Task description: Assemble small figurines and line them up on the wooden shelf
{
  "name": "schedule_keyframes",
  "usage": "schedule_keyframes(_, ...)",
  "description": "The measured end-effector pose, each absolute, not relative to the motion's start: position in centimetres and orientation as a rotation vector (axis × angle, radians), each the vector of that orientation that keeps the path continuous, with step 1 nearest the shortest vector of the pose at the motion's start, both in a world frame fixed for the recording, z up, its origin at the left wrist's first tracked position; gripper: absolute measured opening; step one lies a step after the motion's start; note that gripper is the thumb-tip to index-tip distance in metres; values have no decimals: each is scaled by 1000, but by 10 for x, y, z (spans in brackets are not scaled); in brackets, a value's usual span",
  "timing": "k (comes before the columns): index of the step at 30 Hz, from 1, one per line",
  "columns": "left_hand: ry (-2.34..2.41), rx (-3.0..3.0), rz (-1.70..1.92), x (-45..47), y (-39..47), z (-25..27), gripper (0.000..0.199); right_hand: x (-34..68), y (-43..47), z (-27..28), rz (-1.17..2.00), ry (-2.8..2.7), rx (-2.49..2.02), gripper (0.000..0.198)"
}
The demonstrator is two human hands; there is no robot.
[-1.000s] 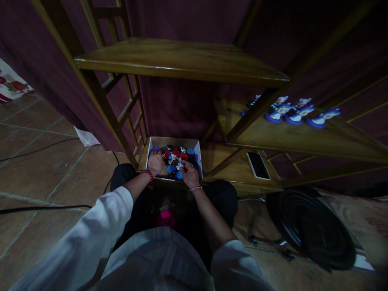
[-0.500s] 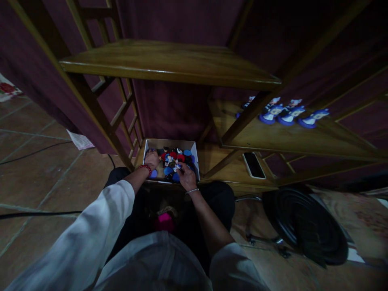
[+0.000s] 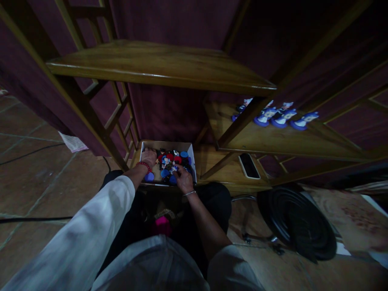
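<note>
A shallow white-edged cardboard box (image 3: 194,161) sits on the bottom shelf before me, holding several small figurines (image 3: 166,161) in red, black, white and blue with round blue bases. My left hand (image 3: 148,157), with a red bead bracelet at the wrist, reaches into the box's left end; its fingertips are too dim to make out. Near it lies a purple-blue disc (image 3: 149,177). At the box's right side my right hand (image 3: 184,180) has thumb and fingers closed on a small blue-and-white figurine (image 3: 174,169), just over the others.
A wooden shelf board (image 3: 160,66) juts out above the box. On the middle shelf (image 3: 297,139) to the right stand several blue-and-white figurines (image 3: 283,117). A phone-like dark slab (image 3: 249,166) lies on the bottom shelf. A black round stool (image 3: 298,222) stands at right.
The whole view has shifted slightly, with the shelves and box now a little further left. Both hands stay in the box, and the right keeps its figurine.
</note>
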State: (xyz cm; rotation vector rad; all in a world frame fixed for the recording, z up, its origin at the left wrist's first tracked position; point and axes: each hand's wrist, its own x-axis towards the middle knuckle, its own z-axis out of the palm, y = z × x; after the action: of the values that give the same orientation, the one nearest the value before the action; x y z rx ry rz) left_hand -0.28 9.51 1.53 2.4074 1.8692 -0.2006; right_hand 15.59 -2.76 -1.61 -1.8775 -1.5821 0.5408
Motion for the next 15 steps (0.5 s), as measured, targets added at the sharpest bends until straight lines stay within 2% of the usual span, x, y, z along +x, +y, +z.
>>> schedule_keyframes(7,1818,2408,-198,-5,101,15,30,156,-28,-14,557,-1581,-1868,35)
schedule_keyframes(15,1817,2434,-227,-6,103,17,38,157,-27,-18,579,-1584,-1865,35)
